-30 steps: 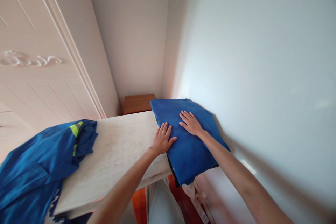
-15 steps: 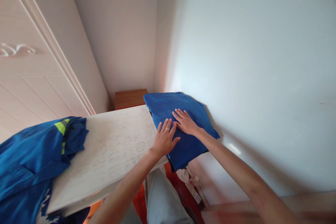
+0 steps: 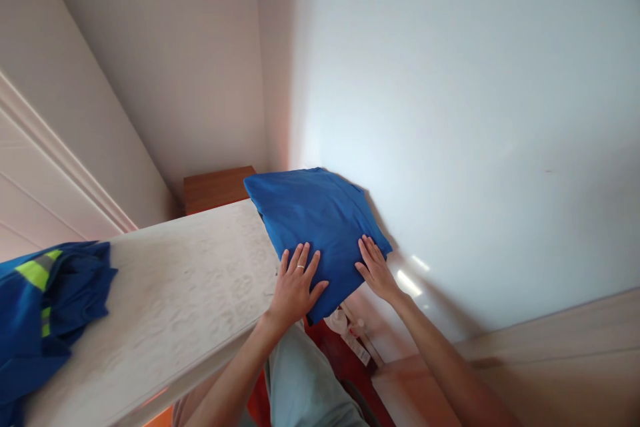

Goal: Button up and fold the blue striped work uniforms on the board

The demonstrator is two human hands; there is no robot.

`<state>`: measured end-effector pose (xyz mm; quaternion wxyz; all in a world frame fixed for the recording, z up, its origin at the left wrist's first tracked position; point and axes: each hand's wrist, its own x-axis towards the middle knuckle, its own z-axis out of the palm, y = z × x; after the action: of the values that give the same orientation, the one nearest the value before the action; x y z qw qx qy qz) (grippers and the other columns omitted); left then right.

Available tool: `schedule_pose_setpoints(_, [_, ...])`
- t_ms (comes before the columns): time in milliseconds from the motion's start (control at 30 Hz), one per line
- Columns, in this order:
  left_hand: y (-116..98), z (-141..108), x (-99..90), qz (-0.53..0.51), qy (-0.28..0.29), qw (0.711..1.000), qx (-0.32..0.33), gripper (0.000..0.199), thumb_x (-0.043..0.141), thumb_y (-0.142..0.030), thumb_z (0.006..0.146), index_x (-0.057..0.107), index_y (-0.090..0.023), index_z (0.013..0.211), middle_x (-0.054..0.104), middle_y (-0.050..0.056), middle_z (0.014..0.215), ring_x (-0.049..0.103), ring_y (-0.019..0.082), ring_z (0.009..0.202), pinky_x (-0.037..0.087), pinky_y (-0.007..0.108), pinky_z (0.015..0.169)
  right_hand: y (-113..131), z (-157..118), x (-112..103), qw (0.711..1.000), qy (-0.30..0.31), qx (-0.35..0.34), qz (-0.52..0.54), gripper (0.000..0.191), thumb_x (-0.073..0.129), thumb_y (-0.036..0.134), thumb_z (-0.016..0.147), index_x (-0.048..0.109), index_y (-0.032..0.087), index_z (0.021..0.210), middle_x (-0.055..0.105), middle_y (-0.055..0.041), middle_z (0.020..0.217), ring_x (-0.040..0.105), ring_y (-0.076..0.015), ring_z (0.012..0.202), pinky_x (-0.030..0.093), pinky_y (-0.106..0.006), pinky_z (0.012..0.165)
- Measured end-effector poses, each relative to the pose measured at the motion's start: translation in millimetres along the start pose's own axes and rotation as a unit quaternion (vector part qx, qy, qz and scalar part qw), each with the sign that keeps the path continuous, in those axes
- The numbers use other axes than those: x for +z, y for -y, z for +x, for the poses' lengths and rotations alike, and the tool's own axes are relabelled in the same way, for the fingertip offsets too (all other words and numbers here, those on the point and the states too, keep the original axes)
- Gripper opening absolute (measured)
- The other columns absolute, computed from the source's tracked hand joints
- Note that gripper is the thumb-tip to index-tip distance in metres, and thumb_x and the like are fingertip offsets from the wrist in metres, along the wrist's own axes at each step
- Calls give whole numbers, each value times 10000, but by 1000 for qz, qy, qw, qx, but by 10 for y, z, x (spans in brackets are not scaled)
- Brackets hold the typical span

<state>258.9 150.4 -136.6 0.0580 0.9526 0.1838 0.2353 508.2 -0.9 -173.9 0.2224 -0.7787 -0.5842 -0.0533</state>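
A folded blue garment (image 3: 320, 213) lies at the right end of the white table (image 3: 200, 273), against the wall, with its near corner hanging past the table's edge. My left hand (image 3: 295, 287) rests on the garment's near left part, palm down and fingers spread; a ring shows on one finger. On the near right edge of the cloth lies my right hand (image 3: 376, 270), also flat with its fingers apart. The garment's underside is hidden. At the table's left end is a second blue garment (image 3: 65, 307), loosely heaped, with yellow-green and grey bands.
A pale wall (image 3: 450, 113) rises along the right side. Behind the table stands a brown wooden cabinet (image 3: 217, 188). Below the garment, a white power strip (image 3: 356, 347) with plugs sits near the reddish floor. A white panelled door (image 3: 45, 193) is at the left.
My hands have moved apart: the right slid toward the garment's right edge, the left toward its near left side. The camera view has turned to the right.
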Motion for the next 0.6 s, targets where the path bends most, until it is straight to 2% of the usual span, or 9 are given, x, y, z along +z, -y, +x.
schedule_pose_setpoints(133, [-37,-207,47,4,-20,1000,-20,646,424,-539,963,352,-244,1533,289,135,1595,243,329,1482,257,581,1177,-16,-143,-46,997,8,47,64,638,344,494,1019,210,214,1576,180,-103,1638,123,-258,1514,199,-535,1220])
schedule_pose_setpoints(233, [-66,-345,81,15,-33,999,-33,646,429,-504,971,312,-240,1549,243,139,1609,233,333,1484,339,564,1137,59,-87,-182,990,-14,82,115,617,376,504,1009,293,224,1553,312,-109,1595,269,-261,1480,292,-522,1191])
schedule_pose_setpoints(300, [-79,-402,92,22,-44,998,-33,661,446,-496,966,298,-237,1555,231,139,1613,227,339,1484,363,553,1125,163,40,-296,988,-52,77,124,616,408,502,1000,336,209,1536,419,-127,1536,376,-267,1431,350,-517,1163])
schedule_pose_setpoints(367, [-85,-428,94,31,-54,998,-25,674,463,-493,960,294,-229,1557,234,142,1611,226,343,1484,362,550,1127,297,251,-399,989,-87,41,113,600,431,487,994,357,220,1526,475,-119,1496,432,-265,1395,381,-510,1145])
schedule_pose_setpoints(467, [-92,-432,87,58,-60,996,-19,652,469,-453,971,294,-221,1555,237,140,1613,235,332,1483,365,535,1127,450,723,-498,991,-103,-34,79,580,439,455,990,349,265,1530,470,-82,1504,422,-251,1400,379,-484,1153])
schedule_pose_setpoints(533, [-98,-428,80,75,-62,995,-21,636,472,-428,978,296,-218,1551,240,140,1615,246,328,1481,369,524,1122,440,1111,-519,992,-90,-73,50,582,441,455,983,357,267,1527,435,-73,1530,375,-251,1430,339,-482,1179])
schedule_pose_setpoints(600, [-106,-430,73,85,-62,994,-21,636,477,-423,978,295,-215,1551,246,141,1615,253,329,1478,374,516,1117,312,1494,-506,995,-63,-78,19,602,442,482,971,380,236,1517,384,-86,1562,312,-261,1462,276,-491,1205])
